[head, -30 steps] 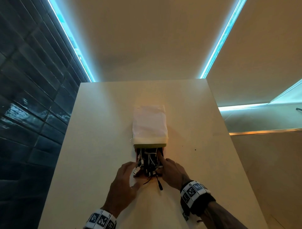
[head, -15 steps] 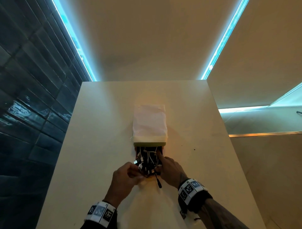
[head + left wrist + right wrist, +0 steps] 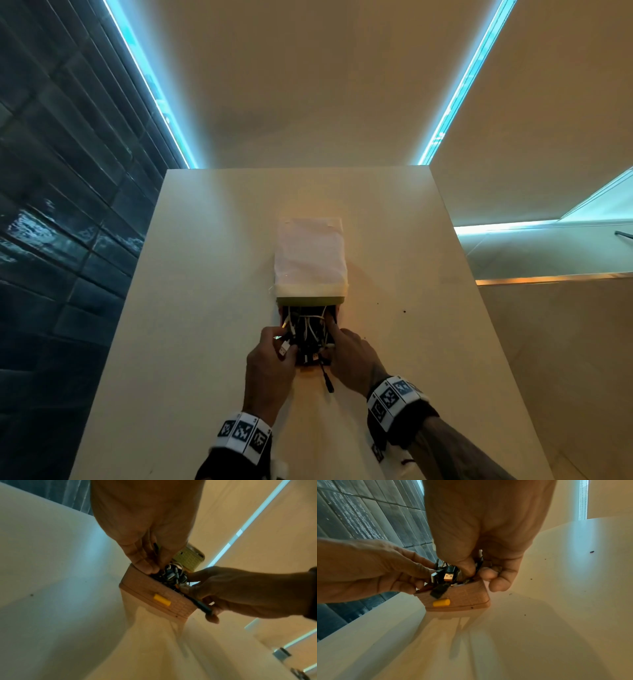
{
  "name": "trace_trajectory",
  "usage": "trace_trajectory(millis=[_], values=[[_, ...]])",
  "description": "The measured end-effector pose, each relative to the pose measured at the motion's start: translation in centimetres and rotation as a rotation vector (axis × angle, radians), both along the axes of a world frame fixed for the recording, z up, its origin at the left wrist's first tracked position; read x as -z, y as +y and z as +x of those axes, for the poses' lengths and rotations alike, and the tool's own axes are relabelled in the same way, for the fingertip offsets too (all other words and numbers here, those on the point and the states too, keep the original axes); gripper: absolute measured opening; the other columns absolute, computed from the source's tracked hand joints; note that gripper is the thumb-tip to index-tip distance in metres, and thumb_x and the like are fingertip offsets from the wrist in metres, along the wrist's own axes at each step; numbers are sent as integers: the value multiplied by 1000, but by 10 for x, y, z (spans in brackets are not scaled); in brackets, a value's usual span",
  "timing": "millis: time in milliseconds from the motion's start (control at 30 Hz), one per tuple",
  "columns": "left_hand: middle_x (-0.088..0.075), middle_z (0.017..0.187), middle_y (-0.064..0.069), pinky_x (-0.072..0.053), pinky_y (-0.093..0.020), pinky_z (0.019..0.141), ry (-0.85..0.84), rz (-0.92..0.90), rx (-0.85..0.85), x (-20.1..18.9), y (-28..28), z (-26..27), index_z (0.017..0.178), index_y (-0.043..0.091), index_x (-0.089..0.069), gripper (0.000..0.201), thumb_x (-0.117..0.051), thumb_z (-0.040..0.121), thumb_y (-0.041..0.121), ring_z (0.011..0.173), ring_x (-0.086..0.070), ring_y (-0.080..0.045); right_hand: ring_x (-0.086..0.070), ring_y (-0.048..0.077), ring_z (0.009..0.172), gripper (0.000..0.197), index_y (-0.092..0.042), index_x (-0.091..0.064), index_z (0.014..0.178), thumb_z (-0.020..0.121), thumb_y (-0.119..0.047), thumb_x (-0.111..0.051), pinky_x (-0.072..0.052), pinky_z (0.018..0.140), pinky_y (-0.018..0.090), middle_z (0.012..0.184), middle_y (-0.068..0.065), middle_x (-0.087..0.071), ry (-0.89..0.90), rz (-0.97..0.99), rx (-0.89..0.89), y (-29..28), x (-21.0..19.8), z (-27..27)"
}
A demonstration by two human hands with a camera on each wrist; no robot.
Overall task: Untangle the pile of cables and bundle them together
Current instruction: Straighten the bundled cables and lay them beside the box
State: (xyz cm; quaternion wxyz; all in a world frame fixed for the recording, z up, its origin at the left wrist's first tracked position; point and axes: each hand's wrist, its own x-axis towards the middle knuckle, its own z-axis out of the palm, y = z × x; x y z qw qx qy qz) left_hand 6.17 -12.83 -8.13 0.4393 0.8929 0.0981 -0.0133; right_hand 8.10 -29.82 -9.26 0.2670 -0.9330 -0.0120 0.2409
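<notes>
— Where's the tangle? I see both hands crowding a little box

— The cables (image 3: 308,334) sit heaped in the open box (image 3: 462,596) mid-tabletop (image 3: 191,308), its lid (image 3: 310,253) flipped back toward twelve o'clock. The left hand (image 3: 270,363), at nine o'clock of the heap, has its fingers (image 3: 145,563) curled in, pinching strands. The right hand (image 3: 352,356), at three, pinches cable too, thumb against the box corner

— So lift it all out?

— I'd say scoop low and raise slowly, box steadied; that black plug (image 3: 327,380) dangling over the six o'clock edge could snag
</notes>
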Motion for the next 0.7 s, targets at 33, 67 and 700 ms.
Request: trace_trajectory(millis=[33, 67, 700], values=[[-63, 88, 3, -44, -15, 57, -14, 85, 37, 4, 2, 2, 110, 19, -59, 34, -76, 80, 17, 75, -60, -11, -58, 31, 91, 86, -39, 9, 151, 92, -30, -53, -47, 71, 36, 110, 10, -55, -9, -3, -1, 0, -1, -1], [-60, 92, 2, -45, -20, 59, -35, 163, 75, 9, 4, 3, 109, 21, -60, 36, -78, 78, 18, 81, -59, -14, -58, 30, 89, 86, -39, 10, 151, 92, -31, -53, -47, 69, 36, 109, 9, -54, -22, -7, -6, -1, -1, -3], [-61, 106, -2, -46, -13, 64, -106, 249, 513, 17, 16, 15, 107, 19, -62, 42, -71, 71, 0, 77, -65, -19, -50, 3, 96, 48, -25, -45, 126, 83, -8, -59, -53, 75, 16, 130, -9, -36, -302, 263, -168, -32, -3, -51]])
